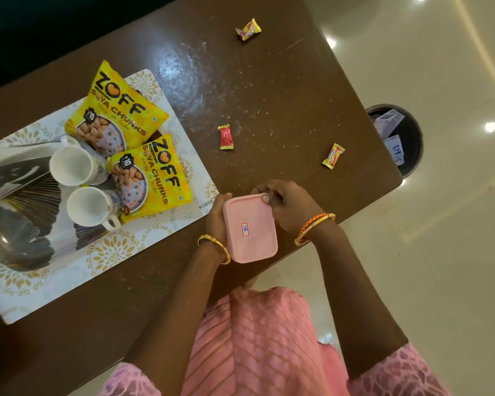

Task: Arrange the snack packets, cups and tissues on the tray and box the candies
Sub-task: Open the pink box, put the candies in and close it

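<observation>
Candies lie loose on the brown table (pixel 269 90): a yellow one (pixel 248 29) near the far edge, a red one (pixel 225 137) in the middle, and another yellow one (pixel 333 156) toward the right edge. All three are well apart from each other and from the box.

Near the table's front edge, both hands hold a pink box (pixel 250 227) with its lid on; a small white label marked in ink sits on the lid. The left hand (pixel 218 217) wraps the box's left side, fingers curled under and thumb at the top corner. The right hand (pixel 286 205) grips the far right corner, thumb pressed on the lid's rim. A gold bangle (pixel 215 247) circles the left wrist, and orange and gold bangles (pixel 315 228) the right.

To the left lies a patterned tray (pixel 120 252), just beside the left hand. On it are two yellow soya-chunk packets, one at the far end (pixel 116 105) and one nearer (pixel 150 177), the two overlapping slightly. Two white cups (pixel 72 165) (pixel 90 207) stand side by side against the packets. Whether the pale sheets at the tray's left end are tissues I cannot tell.

Beyond the table's right edge, a dark bin (pixel 400 141) with papers in it stands on the glossy floor.
</observation>
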### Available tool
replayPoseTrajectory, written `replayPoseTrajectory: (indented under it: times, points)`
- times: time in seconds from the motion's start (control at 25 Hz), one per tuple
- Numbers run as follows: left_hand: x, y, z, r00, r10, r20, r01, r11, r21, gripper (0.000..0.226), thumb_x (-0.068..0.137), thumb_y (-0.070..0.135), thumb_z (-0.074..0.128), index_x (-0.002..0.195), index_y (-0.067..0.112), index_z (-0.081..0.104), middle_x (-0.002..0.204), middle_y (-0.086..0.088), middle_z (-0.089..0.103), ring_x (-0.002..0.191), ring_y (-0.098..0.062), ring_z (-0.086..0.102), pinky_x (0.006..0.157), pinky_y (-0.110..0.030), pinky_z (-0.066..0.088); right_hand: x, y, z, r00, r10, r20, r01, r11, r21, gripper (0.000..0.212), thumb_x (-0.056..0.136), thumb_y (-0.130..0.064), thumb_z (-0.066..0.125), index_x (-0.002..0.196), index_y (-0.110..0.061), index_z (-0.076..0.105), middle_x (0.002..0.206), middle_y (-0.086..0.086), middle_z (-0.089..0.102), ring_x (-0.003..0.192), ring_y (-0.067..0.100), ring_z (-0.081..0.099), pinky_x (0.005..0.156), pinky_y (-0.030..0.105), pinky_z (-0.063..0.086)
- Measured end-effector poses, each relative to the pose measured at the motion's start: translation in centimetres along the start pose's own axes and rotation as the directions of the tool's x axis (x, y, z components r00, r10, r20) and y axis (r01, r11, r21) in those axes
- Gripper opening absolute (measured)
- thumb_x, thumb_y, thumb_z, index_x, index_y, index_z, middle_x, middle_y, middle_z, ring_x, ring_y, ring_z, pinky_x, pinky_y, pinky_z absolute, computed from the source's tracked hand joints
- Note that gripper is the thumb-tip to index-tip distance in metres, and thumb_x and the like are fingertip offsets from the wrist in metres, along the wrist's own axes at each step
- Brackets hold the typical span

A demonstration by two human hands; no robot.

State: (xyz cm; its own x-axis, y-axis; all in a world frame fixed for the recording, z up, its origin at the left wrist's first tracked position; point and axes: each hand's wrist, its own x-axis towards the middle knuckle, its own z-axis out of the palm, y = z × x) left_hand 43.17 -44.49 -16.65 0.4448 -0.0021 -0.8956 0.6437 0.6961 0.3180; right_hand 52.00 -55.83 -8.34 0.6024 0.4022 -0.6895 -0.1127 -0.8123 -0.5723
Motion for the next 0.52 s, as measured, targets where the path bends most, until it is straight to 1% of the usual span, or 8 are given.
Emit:
replayPoseTrajectory:
  times: [0.08,0.16,0.24,0.32,0.36,0.4,0.44,0.52]
  points:
    - [-0.4,0.9,-0.4,1.0,-0.016,-0.02,0.016,0.999,-0.03,0.045,0.083,0.048,0.039,0.075,0.016,0.07,0.07,-0.007,0.068,0.068,-0.023,0.06,0.066,-0.031,0.05,-0.9,-0.2,-2.5,0.993,-0.05,-0.104,0.059,0.995,0.085,0.024,0.094,-0.002,0.044,0.108,-0.007,0.062,0.1,0.012,0.063,0.093,0.022,0.057,0.08,0.034,0.047]
    - [-0.5,2.1,-1.4,0.998,-0.053,-0.041,0.05,0.996,-0.071,0.051,0.082,0.05,0.041,0.068,0.014,0.073,0.066,-0.008,0.071,0.066,-0.024,0.063,0.064,-0.034,0.054,-1.2,0.0,-5.1,0.946,-0.072,-0.317,0.126,0.981,0.151,0.018,0.093,-0.002,0.048,0.104,-0.004,0.063,0.097,0.016,0.063,0.087,0.022,0.056,0.076,0.034,0.047]
    - [-0.5,3.2,-2.6,0.998,-0.054,-0.04,0.05,0.993,-0.108,0.052,0.081,0.051,0.042,0.071,0.012,0.074,0.066,-0.008,0.072,0.067,-0.025,0.064,0.067,-0.036,0.054,-0.9,0.2,-6.2,0.852,-0.117,-0.51,0.187,0.978,0.087,0.014,0.09,-0.005,0.055,0.101,-0.004,0.063,0.101,0.018,0.062,0.09,0.025,0.058,0.073,0.029,0.049]
    - [-0.3,3.8,-3.3,0.998,-0.057,-0.034,0.053,0.992,-0.118,0.05,0.08,0.052,0.043,0.082,0.011,0.07,0.069,-0.01,0.073,0.07,-0.028,0.065,0.072,-0.038,0.052,0.2,0.1,-5.3,0.735,-0.23,-0.638,0.245,0.967,-0.066,0.012,0.086,-0.006,0.063,0.097,-0.003,0.066,0.096,0.017,0.062,0.088,0.023,0.059,0.067,0.017,0.046]
    - [-0.2,3.9,-3.5,0.998,-0.066,-0.02,0.063,0.99,-0.124,0.05,0.079,0.053,0.044,0.083,0.011,0.069,0.07,-0.011,0.073,0.069,-0.028,0.066,0.072,-0.038,0.052,0.9,0.3,-4.4,0.673,-0.3,-0.676,0.265,0.951,-0.158,0.011,0.083,-0.005,0.065,0.093,-0.002,0.068,0.092,0.017,0.062,0.085,0.023,0.059,0.065,0.015,0.044]
    - [0.0,3.9,-3.6,0.997,-0.073,-0.004,0.071,0.988,-0.134,0.05,0.078,0.053,0.045,0.082,0.011,0.07,0.072,-0.011,0.073,0.068,-0.028,0.067,0.072,-0.038,0.053,1.6,0.5,-3.2,0.626,-0.365,-0.689,0.273,0.93,-0.244,0.01,0.082,-0.002,0.066,0.091,0.0,0.069,0.089,0.019,0.062,0.083,0.025,0.059,0.065,0.018,0.044]
    - [0.0,3.8,-3.7,0.997,-0.081,0.011,0.082,0.986,-0.146,0.05,0.078,0.054,0.045,0.081,0.011,0.072,0.073,-0.012,0.073,0.068,-0.028,0.067,0.071,-0.038,0.054,2.2,1.1,-2.0,0.603,-0.419,-0.678,0.276,0.908,-0.316,0.01,0.08,0.001,0.066,0.089,0.002,0.071,0.088,0.021,0.063,0.082,0.03,0.06,0.065,0.025,0.047]
    - [0.1,3.6,-3.7,0.994,-0.103,0.032,0.107,0.98,-0.168,0.051,0.077,0.055,0.045,0.078,0.013,0.073,0.073,-0.011,0.073,0.071,-0.028,0.067,0.071,-0.038,0.054,3.3,2.5,0.0,0.603,-0.499,-0.622,0.269,0.862,-0.431,0.012,0.077,0.007,0.066,0.087,0.005,0.071,0.086,0.025,0.064,0.08,0.038,0.061,0.064,0.036,0.05]
